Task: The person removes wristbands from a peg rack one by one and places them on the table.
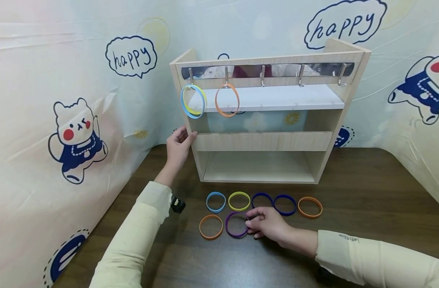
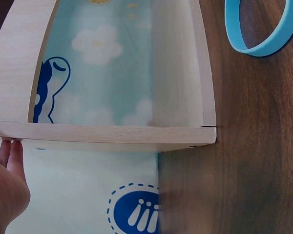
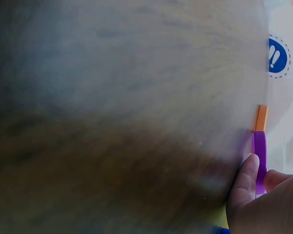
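Note:
My left hand (image 1: pixel 179 149) grips the left side panel of a small wooden shelf (image 1: pixel 264 142), thumb on the front edge. In the left wrist view its fingertips (image 2: pixel 17 146) touch the panel. My right hand (image 1: pixel 271 228) pinches the right side of a purple wristband (image 1: pixel 227 227) at the table top, as the right wrist view also shows. Left of it lies an orange wristband (image 1: pixel 211 239). On the shelf's hooks hang a light blue wristband (image 1: pixel 182 102) and a yellow wristband (image 1: pixel 204 96) together at far left, and an orange wristband (image 1: pixel 226 115) on the second hook.
Behind the purple band lie a light blue band (image 1: pixel 216 211), a yellow band (image 1: pixel 239 193), two dark blue bands (image 1: pixel 285 214) and another orange band (image 1: pixel 310 216) in a row before the shelf. A metal hook strip (image 1: pixel 246 71) spans its top. Printed cloth (image 1: pixel 79 24) surrounds the table.

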`<state>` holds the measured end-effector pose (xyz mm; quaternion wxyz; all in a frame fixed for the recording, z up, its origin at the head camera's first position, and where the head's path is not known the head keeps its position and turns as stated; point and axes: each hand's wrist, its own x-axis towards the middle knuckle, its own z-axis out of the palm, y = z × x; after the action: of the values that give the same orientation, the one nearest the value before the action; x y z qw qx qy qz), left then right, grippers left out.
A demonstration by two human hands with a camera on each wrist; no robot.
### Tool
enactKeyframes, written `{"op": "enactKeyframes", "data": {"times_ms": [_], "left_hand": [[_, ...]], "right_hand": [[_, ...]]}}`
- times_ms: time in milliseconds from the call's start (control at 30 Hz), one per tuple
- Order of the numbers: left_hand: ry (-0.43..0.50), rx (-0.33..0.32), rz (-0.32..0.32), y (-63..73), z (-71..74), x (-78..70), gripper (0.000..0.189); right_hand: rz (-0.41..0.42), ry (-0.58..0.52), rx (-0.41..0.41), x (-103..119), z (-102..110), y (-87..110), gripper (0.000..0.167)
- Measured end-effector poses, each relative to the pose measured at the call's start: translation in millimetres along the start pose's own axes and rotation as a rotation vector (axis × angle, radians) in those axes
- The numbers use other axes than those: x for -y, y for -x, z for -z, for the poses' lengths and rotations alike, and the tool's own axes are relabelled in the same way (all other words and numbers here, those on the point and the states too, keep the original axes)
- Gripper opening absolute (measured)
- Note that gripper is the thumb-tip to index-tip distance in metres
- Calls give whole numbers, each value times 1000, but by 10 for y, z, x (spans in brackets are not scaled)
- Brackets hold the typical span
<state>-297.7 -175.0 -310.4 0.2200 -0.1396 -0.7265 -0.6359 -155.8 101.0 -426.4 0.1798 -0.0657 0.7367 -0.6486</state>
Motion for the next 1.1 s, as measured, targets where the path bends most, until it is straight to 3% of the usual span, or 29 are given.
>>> {"op": "enactKeyframes", "data": {"times_ms": [1100], "left_hand": [[-15, -15, 27, 3, -14, -20, 38]], "right_hand": [[66, 79, 17, -26, 13, 4, 31]]}}
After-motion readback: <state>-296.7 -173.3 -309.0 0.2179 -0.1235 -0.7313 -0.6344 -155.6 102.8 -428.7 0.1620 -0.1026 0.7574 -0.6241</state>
